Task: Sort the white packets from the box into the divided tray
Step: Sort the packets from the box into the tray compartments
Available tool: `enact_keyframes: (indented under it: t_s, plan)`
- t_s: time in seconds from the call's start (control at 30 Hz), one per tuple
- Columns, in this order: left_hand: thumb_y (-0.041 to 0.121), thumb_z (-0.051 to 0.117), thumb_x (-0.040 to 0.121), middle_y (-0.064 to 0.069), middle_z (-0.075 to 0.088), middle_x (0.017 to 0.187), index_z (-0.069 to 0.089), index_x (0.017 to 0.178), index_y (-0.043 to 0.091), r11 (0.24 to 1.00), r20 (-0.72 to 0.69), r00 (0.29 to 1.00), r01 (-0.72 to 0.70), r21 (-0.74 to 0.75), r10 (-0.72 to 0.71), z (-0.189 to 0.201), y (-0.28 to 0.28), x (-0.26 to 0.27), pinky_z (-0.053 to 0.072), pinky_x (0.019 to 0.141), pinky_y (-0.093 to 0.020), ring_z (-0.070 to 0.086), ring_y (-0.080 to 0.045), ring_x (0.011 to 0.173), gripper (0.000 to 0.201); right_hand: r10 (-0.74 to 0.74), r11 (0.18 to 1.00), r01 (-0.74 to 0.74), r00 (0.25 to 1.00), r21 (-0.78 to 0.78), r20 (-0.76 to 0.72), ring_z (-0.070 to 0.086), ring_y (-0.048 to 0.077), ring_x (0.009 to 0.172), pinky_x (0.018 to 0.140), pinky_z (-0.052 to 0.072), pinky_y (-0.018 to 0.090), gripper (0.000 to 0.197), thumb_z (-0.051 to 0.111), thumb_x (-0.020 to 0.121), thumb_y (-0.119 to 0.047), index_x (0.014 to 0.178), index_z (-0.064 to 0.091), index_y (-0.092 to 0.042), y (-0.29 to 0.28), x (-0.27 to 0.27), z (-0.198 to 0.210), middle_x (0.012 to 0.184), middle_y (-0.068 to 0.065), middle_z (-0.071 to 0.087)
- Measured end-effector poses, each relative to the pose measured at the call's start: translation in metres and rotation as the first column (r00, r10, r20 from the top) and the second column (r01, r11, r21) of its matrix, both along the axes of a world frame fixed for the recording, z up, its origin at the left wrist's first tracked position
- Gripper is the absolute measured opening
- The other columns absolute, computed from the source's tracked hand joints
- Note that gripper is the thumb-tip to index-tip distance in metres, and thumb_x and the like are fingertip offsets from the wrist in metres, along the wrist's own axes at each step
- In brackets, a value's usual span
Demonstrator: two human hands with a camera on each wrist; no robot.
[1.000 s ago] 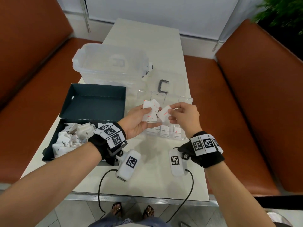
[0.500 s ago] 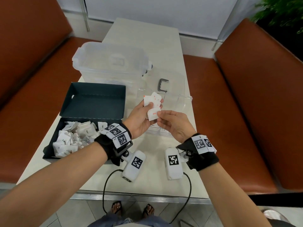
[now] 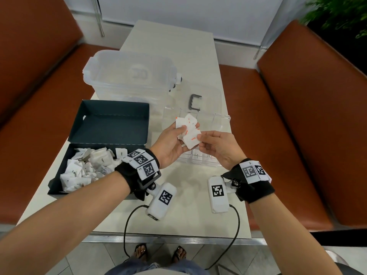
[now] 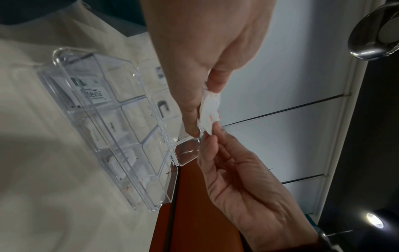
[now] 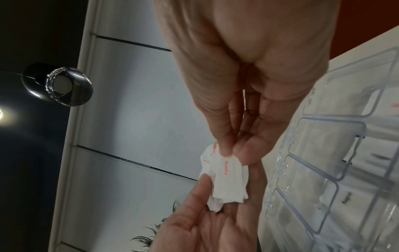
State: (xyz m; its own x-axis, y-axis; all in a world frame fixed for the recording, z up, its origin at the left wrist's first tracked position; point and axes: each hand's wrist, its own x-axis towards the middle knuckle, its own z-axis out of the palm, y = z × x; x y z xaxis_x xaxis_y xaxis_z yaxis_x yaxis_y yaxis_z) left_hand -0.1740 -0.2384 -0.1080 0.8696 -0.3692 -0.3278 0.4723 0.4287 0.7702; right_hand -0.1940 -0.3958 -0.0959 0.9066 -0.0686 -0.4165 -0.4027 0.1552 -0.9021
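A small fan of packets (image 3: 187, 129) is being held in the left hand (image 3: 168, 144), above the clear divided tray (image 3: 222, 124); one packet is being pinched by the right hand (image 3: 217, 148) between thumb and finger. Only the left wrist view is showing the tray compartments (image 4: 129, 136) from the side, several holding packets (one is lettered "stevia"). The dark box (image 3: 65, 187), seen only from the head, is still being emptied of its heap. Red print on the held packets is too blurred to read.
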Motion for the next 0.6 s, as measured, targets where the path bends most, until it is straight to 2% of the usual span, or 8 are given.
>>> enact_keyframes:
  t_s: [0.1,0.2,0.23,0.3,0.37,0.43,0.6]
  plan:
    - [0.011,0.036,0.104,-0.009,0.065,0.126,0.053,0.131,0.011,0.999,-0.027,1.0,-0.013,0.029,0.014,-0.001,0.001,0.004,0.058,0.081,-0.039,0.066,-0.023,0.104,0.032,0.007,0.997,-0.008,1.0,-0.078,-0.01,0.061,0.013,0.056,0.056,0.054,0.021,0.01,0.072,0.08,-0.002,0.09,0.069,-0.001,-0.015,0.006,0.006,0.074,0.008,0.07]
    - [0.009,0.035,0.104,-0.007,0.067,0.121,0.05,0.134,0.01,0.998,-0.03,0.999,-0.021,0.053,0.022,-0.002,0.006,0.009,0.056,0.087,-0.043,0.066,-0.019,0.105,0.033,0.002,0.949,0.005,1.0,-0.314,0.022,0.056,0.011,0.054,0.053,0.052,0.021,0.013,0.076,0.078,-0.006,0.09,0.072,-0.004,-0.044,0.019,0.011,0.079,0.006,0.072]
    - [0.009,0.035,0.104,-0.007,0.067,0.12,0.05,0.135,0.01,0.998,-0.023,0.999,-0.02,0.064,0.021,-0.003,0.008,0.011,0.055,0.089,-0.044,0.066,-0.018,0.106,0.034,0.01,0.9,0.008,0.999,-0.435,0.038,0.054,0.011,0.054,0.054,0.051,0.022,0.014,0.076,0.078,-0.008,0.091,0.072,-0.006,-0.053,0.024,0.011,0.08,0.006,0.071]
    - [0.009,0.034,0.105,-0.006,0.068,0.12,0.051,0.134,0.01,0.997,-0.016,1.0,-0.02,0.081,0.021,-0.003,0.009,0.013,0.055,0.09,-0.043,0.065,-0.018,0.109,0.034,0.056,0.735,-0.006,0.997,-0.678,0.052,0.052,0.012,0.056,0.056,0.05,0.025,0.012,0.076,0.079,-0.011,0.091,0.073,-0.011,-0.068,0.034,0.006,0.079,0.003,0.069]
    - [0.01,0.035,0.105,-0.005,0.068,0.119,0.052,0.133,0.01,0.996,-0.015,1.0,-0.019,0.088,0.021,-0.003,0.01,0.015,0.055,0.089,-0.043,0.064,-0.018,0.112,0.033,0.127,0.555,-0.08,0.992,-0.828,-0.01,0.058,0.015,0.068,0.068,0.054,0.032,0.01,0.073,0.081,-0.014,0.084,0.072,-0.023,-0.072,0.041,-0.001,0.085,0.002,0.07]
    - [0.01,0.035,0.105,-0.005,0.069,0.117,0.053,0.131,0.012,0.996,-0.019,1.0,-0.02,0.085,0.022,-0.004,0.01,0.016,0.056,0.088,-0.042,0.064,-0.019,0.114,0.032,0.188,0.41,-0.208,0.972,-0.888,-0.141,0.063,0.02,0.087,0.081,0.056,0.039,0.016,0.073,0.081,-0.016,0.079,0.068,-0.031,-0.07,0.046,-0.01,0.094,0.003,0.07]
    - [0.009,0.036,0.104,-0.005,0.07,0.116,0.054,0.127,0.014,0.997,-0.029,0.999,-0.02,0.069,0.022,-0.007,0.01,0.015,0.056,0.089,-0.044,0.065,-0.018,0.112,0.03,0.22,0.24,-0.408,0.906,-0.881,-0.361,0.064,0.02,0.092,0.081,0.051,0.032,0.013,0.075,0.078,-0.021,0.082,0.07,-0.032,-0.054,0.05,-0.033,0.099,-0.001,0.07]
